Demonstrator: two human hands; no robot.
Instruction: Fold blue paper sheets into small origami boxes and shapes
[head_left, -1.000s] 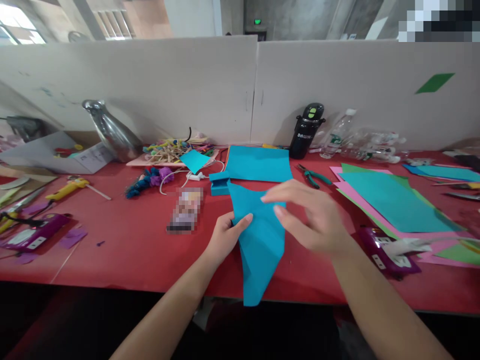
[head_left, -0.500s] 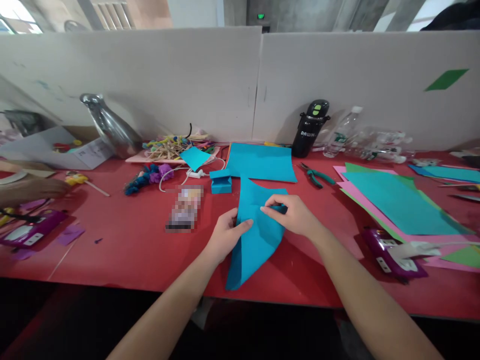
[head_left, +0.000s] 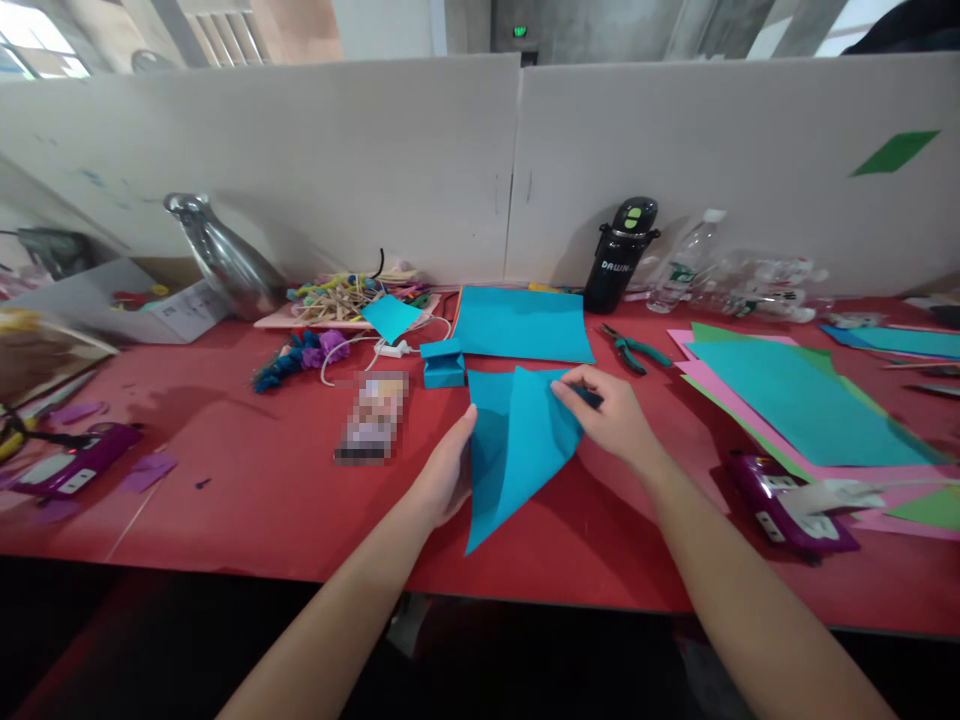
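Note:
A blue paper sheet (head_left: 525, 440), partly folded over with a pointed lower end, is held between my hands above the red table. My left hand (head_left: 448, 465) grips its left edge, thumb up along the side. The right hand (head_left: 604, 410) pinches the paper's upper right part, and a dark object shows by its fingers, too hidden to name. Just behind the sheet sits a small folded blue paper box (head_left: 443, 364). Another blue sheet (head_left: 525, 325) lies flat farther back.
A blurred phone (head_left: 373, 417) lies left of my hands. Pliers (head_left: 636, 350), a black bottle (head_left: 619, 257) and coloured papers (head_left: 795, 400) are to the right. Purple power strips (head_left: 787, 505) sit at both sides. A metal jug (head_left: 225, 260) leans at the back left.
The flap of the sheet has swung right with my right hand, showing more of the layer beneath. My left thumb has moved from the paper's face to its edge. A person's hand at far left has gone.

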